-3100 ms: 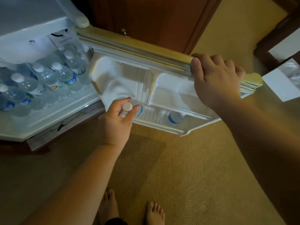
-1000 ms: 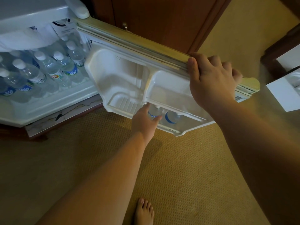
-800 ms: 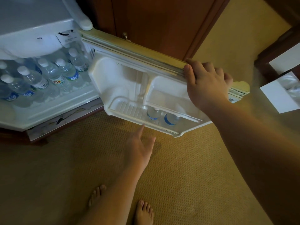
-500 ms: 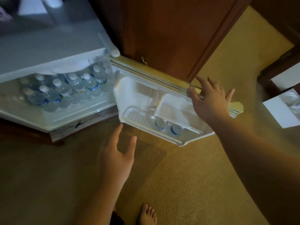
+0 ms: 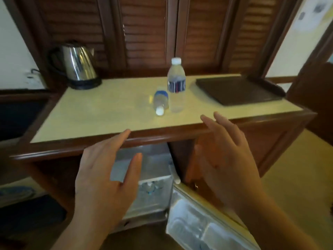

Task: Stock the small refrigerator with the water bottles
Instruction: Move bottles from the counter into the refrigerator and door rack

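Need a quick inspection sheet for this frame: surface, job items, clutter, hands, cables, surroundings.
Surface: beige countertop with wooden edge.
Job's things: tall bottle standing upright; small bottle lying on its side beside it, cap toward the camera. Refrigerator below with door open, bottles inside.
Clutter: steel kettle at back left; dark tray at right.
Hands: left hand and right hand both open, empty, raised in front of the counter edge.
Cables: dark cord left of the kettle.
Surroundings: louvred wooden doors behind; carpet at right.
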The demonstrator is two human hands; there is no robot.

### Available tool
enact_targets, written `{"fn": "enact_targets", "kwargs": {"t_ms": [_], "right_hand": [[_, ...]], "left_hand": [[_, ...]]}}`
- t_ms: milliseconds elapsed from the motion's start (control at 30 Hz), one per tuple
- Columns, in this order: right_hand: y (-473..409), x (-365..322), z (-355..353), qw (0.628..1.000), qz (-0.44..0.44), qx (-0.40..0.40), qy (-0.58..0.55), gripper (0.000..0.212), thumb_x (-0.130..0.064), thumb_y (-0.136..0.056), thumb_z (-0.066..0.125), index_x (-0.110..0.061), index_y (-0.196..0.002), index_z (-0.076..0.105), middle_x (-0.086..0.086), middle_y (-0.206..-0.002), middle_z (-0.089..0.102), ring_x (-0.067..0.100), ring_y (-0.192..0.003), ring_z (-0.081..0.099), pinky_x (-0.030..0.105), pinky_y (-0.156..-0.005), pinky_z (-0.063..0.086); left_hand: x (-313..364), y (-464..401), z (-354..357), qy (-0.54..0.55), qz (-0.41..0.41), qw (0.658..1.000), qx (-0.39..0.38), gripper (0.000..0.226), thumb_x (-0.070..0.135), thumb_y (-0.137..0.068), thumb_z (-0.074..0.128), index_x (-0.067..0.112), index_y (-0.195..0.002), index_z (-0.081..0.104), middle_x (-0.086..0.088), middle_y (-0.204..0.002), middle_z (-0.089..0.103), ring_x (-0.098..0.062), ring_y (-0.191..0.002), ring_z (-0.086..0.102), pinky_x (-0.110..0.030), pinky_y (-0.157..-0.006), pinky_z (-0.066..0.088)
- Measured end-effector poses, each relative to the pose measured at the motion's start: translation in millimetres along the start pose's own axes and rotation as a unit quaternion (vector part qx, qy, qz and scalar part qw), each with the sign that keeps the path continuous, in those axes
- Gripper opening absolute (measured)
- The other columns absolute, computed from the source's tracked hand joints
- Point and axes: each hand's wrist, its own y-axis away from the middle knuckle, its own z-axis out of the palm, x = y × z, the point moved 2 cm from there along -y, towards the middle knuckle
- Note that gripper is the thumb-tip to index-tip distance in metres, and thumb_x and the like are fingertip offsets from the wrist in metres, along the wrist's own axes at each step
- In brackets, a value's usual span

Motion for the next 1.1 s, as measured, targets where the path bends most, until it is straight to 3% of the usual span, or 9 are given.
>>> {"fn": "enact_targets", "kwargs": {"t_ms": [100,233,300,400,533,767,833,933,1100], "right_hand": [[-53,-21,-7,0.999,0.002,-0.051,0.0,0.063,-0.039,-0.096,0.062,-0.05,-0.151,0.033,-0.021,-0.154,0.031,0.002,-0.14,0.028,0.044,-0.114,0.043],[-128,-34,8,0.996,0.011,-0.079,0.028,0.066,-0.04,-0.098,0.062,-0.048,-0.154,0.028,-0.015,-0.149,0.038,0.002,-0.13,0.033,0.029,-0.106,0.039],[-171,-33,22,0.995,0.031,-0.079,0.054,0.07,-0.04,-0.098,0.064,-0.049,-0.155,0.024,-0.008,-0.149,0.041,0.013,-0.133,0.04,0.031,-0.102,0.043],[-229,-21,43,0.991,0.08,-0.072,0.079,0.073,-0.043,-0.098,0.064,-0.049,-0.156,0.02,0.001,-0.15,0.04,0.025,-0.135,0.046,0.042,-0.102,0.052],[-278,1,66,0.98,0.135,-0.092,0.114,0.063,-0.053,-0.1,0.056,-0.046,-0.155,0.027,0.006,-0.151,0.042,0.028,-0.128,0.054,0.043,-0.095,0.057],[-283,13,62,0.984,0.13,-0.066,0.1,0.035,-0.044,-0.095,0.068,-0.029,-0.125,0.058,-0.005,-0.115,0.056,0.013,-0.095,0.061,0.026,-0.074,0.051],[-264,11,50,0.986,0.123,-0.042,0.101,0.028,-0.04,-0.092,0.073,-0.027,-0.112,0.059,-0.01,-0.107,0.056,0.008,-0.087,0.058,0.021,-0.068,0.046],[-216,8,27,0.989,0.115,-0.002,0.093,0.027,-0.042,-0.092,0.073,-0.029,-0.11,0.059,-0.014,-0.105,0.055,0.003,-0.085,0.057,0.017,-0.067,0.047],[-126,-13,-26,0.987,0.116,0.099,0.053,0.031,-0.048,-0.091,0.071,-0.025,-0.111,0.061,-0.012,-0.103,0.056,-0.002,-0.086,0.055,0.017,-0.065,0.043]], "left_hand": [[-5,-50,-15,0.004,-0.023,1.0,-0.005,0.051,0.04,-0.092,0.07,0.027,-0.14,0.061,0.017,-0.122,0.059,-0.006,-0.112,0.05,-0.026,-0.095,0.039],[-23,-120,11,-0.001,-0.008,0.999,-0.031,0.039,0.041,-0.088,0.075,0.026,-0.124,0.074,0.01,-0.113,0.071,-0.015,-0.107,0.059,-0.02,-0.093,0.042],[-30,-155,41,-0.014,-0.03,0.99,-0.136,0.04,0.051,-0.087,0.072,0.033,-0.123,0.073,0.01,-0.116,0.071,-0.016,-0.11,0.058,-0.028,-0.097,0.05],[-41,-189,101,-0.063,-0.088,0.935,-0.336,0.058,0.071,-0.089,0.059,0.039,-0.138,0.058,0.006,-0.133,0.063,-0.017,-0.122,0.054,-0.038,-0.102,0.05],[-58,-208,169,-0.097,-0.187,0.891,-0.403,0.091,0.095,-0.077,0.039,0.019,-0.126,0.053,-0.003,-0.112,0.068,-0.024,-0.104,0.067,-0.036,-0.085,0.057],[-64,-210,196,-0.088,-0.234,0.898,-0.362,0.061,0.065,-0.097,0.054,0.008,-0.115,0.062,-0.007,-0.096,0.064,-0.022,-0.088,0.061,-0.028,-0.074,0.044],[-65,-206,179,-0.077,-0.242,0.907,-0.336,0.048,0.052,-0.097,0.062,0.007,-0.114,0.062,-0.01,-0.104,0.069,-0.022,-0.084,0.057,-0.027,-0.071,0.039],[-63,-188,140,-0.018,-0.248,0.933,-0.262,0.028,0.038,-0.091,0.071,0.012,-0.101,0.066,-0.006,-0.091,0.07,-0.023,-0.079,0.061,-0.029,-0.059,0.038],[-37,-150,61,-0.01,-0.099,0.984,-0.148,0.028,0.04,-0.091,0.075,0.015,-0.104,0.074,-0.007,-0.087,0.074,-0.032,-0.079,0.067,-0.033,-0.07,0.047]]}}
